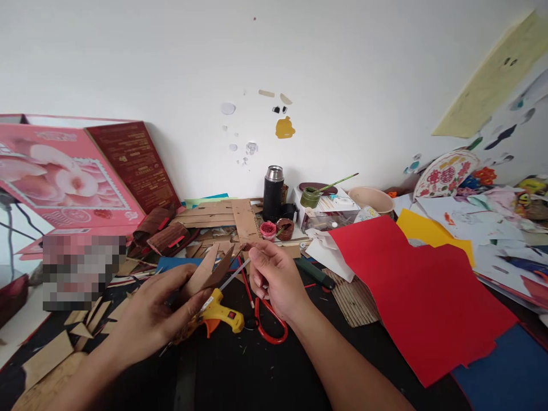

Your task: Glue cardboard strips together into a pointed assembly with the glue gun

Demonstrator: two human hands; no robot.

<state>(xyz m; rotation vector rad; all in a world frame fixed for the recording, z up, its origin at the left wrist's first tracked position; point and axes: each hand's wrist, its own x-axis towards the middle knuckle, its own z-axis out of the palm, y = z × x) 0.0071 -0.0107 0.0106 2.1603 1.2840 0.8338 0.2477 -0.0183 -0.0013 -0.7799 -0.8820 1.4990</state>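
My left hand [160,311] is closed around a bent piece of cardboard [203,271], which stands up between thumb and fingers. My right hand [274,279] has its fingertips pinched together just right of that cardboard; whatever they hold is too small to make out. Below both hands lies a yellow glue gun [222,311] with an orange trigger. A translucent glue stick [233,277] slants out of its back toward my right fingers. Red-handled scissors [278,341] lie under my right wrist, and a thin red stick [246,285] is beside them.
Cardboard scraps [53,354] are scattered at left. Behind are a black flask [273,197], a pink paint jar [268,230] and a green paint jar [310,197] with a brush. Red sheet [411,291] and corrugated cardboard [353,297] lie right; a pink box [68,177] stands left.
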